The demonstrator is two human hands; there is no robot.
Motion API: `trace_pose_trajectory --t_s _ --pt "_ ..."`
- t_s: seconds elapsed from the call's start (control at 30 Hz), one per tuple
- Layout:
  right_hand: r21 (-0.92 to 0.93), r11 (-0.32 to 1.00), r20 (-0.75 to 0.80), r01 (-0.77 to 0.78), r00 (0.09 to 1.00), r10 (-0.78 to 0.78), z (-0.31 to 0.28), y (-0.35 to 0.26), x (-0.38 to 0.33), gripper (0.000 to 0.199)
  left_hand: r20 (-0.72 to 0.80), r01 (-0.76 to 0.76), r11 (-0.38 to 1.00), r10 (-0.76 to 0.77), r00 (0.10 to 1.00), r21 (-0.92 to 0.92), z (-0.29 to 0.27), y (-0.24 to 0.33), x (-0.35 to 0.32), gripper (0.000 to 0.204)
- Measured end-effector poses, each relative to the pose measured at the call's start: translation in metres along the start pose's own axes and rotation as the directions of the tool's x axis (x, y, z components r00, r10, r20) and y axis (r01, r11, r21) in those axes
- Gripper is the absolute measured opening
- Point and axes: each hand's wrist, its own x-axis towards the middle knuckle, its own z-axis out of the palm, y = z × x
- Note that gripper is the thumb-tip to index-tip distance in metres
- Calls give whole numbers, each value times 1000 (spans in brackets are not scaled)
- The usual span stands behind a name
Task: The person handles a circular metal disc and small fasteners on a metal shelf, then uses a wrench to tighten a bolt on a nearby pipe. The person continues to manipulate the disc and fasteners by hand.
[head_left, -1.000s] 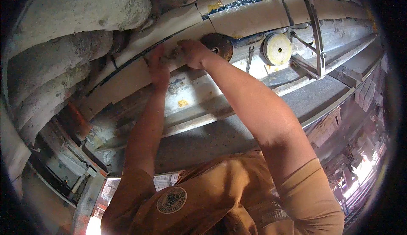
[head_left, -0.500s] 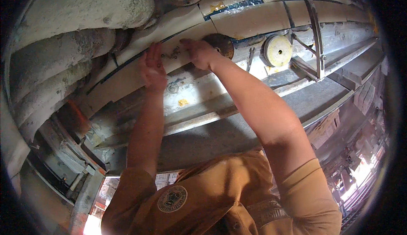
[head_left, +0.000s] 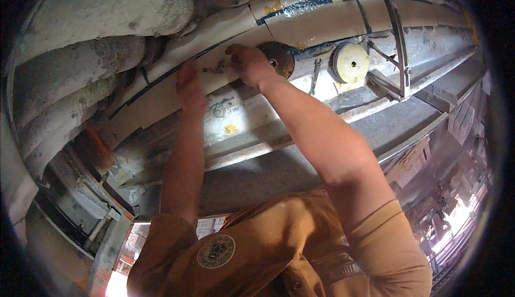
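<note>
Small metal nuts and loose hardware (head_left: 217,67) lie on a pale ledge between my two hands. My left hand (head_left: 190,85) is raised at the left of this hardware, apart from it, with its fingers blurred and foreshortened. To the right, my right hand (head_left: 251,66) has its fingers curled in at the ledge; whatever they may hold is hidden. Just behind the right hand stands a dark round disc (head_left: 280,58) with a centre hole, partly covered by the hand. A wrench (head_left: 315,76) leans farther right, beside a thick pale-yellow disc (head_left: 352,62) with a centre hole.
Large rounded, dusty pipe-like forms (head_left: 102,7) crowd the upper left. A metal bar (head_left: 397,34) stands upright at the right. Below my hands runs a long metal rail (head_left: 257,149), with a grey shelf (head_left: 252,176) nearer to me. Yellow smears (head_left: 230,129) mark the metal.
My left hand's spread fingers have drawn together and dropped slightly, moving left. My right hand has shifted slightly left, uncovering more of the dark disc. The wrench and yellow disc appear unmoved.
</note>
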Motion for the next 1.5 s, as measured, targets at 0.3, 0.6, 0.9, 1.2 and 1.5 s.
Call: trace_pose_trajectory --t_s 0.3,0.6,0.9,1.2,1.5 --pt "-123 979 -98 160 980 -173 -35 31 -19 27 28 -250 713 308 951 655 19 -22 7 16" --pt "51 982 -244 -180 952 187 -89 72 -89 30 62 -276 694 317 947 665 22 -29 9 18" --pt "-52 983 -344 -176 927 148 -59 81 -81 39 -2 -279 711 367 930 645 12 -31 16 29" --pt "-25 940 -388 -340 870 304 -54 67 -71 57 177 -258 506 202 963 823 8 -7 5 25" --pt "73 945 -272 -318 905 326 -49 101 -52 60 232 -321 549 228 946 772 -7 -31 15 15"
